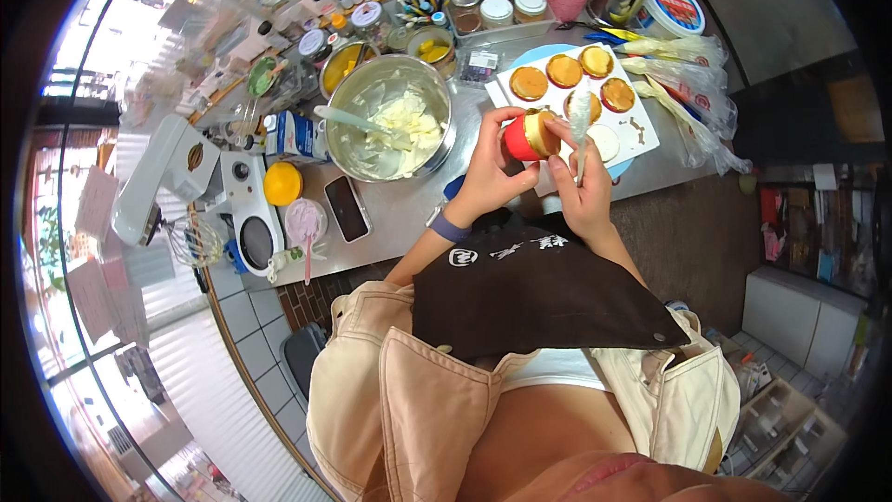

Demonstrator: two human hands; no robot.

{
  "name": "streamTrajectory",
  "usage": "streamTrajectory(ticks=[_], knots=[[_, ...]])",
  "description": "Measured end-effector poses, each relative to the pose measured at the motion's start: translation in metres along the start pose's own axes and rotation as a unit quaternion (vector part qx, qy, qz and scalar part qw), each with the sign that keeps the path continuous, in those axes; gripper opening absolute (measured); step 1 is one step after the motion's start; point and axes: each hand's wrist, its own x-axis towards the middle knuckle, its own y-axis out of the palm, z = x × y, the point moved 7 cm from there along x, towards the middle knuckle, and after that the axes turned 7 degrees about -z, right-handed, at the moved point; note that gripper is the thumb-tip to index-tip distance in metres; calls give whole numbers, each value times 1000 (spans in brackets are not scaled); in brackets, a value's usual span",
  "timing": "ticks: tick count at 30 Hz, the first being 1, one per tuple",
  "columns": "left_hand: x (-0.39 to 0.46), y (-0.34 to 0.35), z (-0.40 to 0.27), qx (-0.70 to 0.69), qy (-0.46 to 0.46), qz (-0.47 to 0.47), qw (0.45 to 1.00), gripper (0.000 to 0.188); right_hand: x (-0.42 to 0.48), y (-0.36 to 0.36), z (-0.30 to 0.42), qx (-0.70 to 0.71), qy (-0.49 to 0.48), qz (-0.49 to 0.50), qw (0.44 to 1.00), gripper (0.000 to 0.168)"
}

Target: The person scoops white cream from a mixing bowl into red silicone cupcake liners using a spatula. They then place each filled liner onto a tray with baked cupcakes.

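Observation:
My left hand [488,167] holds a cupcake in a red paper cup [523,139], tilted on its side. The fingers of my right hand [584,188] touch the cupcake's golden top and also grip a spatula [580,118], its blade pointing away from me and coated with pale cream. Just beyond my hands, several golden cupcakes [564,71] stand on a white board [637,111], with a round white disc [602,143] near its front edge. To the left is a steel mixing bowl [334,94] with pale yellow cream [404,125] and a light-handled spatula [348,118] inside.
A phone [347,209], a cup of lilac cream [305,222] and a stand mixer [167,174] are at the left. Jars [497,12] line the back. Filled piping bags [686,90] lie right of the board, below a white tub [672,10].

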Motion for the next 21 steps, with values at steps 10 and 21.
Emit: streamTrajectory(ticks=[10, 21], knots=[[-10, -32, -24, -65, -24, 44, 997, 73, 20, 14, 0, 166, 60, -4, 984, 39], [2, -36, -26, -20, -70, 53, 996, 74, 18, 27, 5, 198, 79, 19, 977, 33]])
